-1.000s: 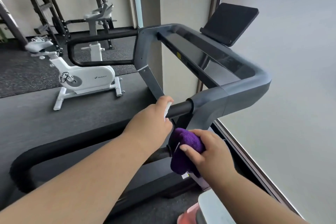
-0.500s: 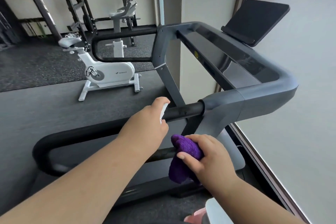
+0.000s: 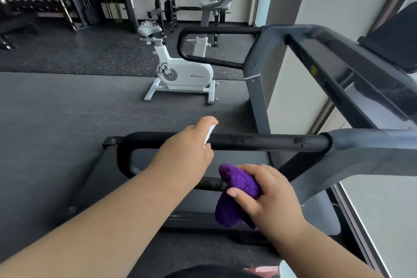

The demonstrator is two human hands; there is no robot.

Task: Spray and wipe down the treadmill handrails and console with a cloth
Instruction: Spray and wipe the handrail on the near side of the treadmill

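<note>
**Spraying the near handrail, cloth at the ready**

Left hand (image 3: 188,142) curled around a small white spray bottle (image 3: 209,134), mostly hidden by the fingers, forefinger on top as if on the nozzle, held right against the near handrail (image 3: 259,142). Right hand (image 3: 268,196) closed on a bunched purple cloth (image 3: 237,192), thumb pinching it from the front, held lower and nearer the body, just in front of the lower bar (image 3: 211,184).

Judged as the spray step, with wiping to follow. Best done with the nozzle drawn a little off the bar so the mist spreads rather than pools, working along toward the grey joint (image 3: 352,142). Then cloth wrapped round the bar and drawn along its full run, underside included. Light misting only near the console (image 3: 334,79); better to wet the cloth than the panel, since liquid could seep into seams.

Handrail: round, black, matte, likely foam or rubber sleeve, with small nicks near the joint where grime may lodge. Frame: smooth grey moulded plastic or painted metal, broad rounded corners. Console face: dark, glossy, reflective, prone to streaks. Cloth: plush, looped pile, soft and absorbent. Far handrail (image 3: 212,29) untouched for now, by the look of it.
</note>
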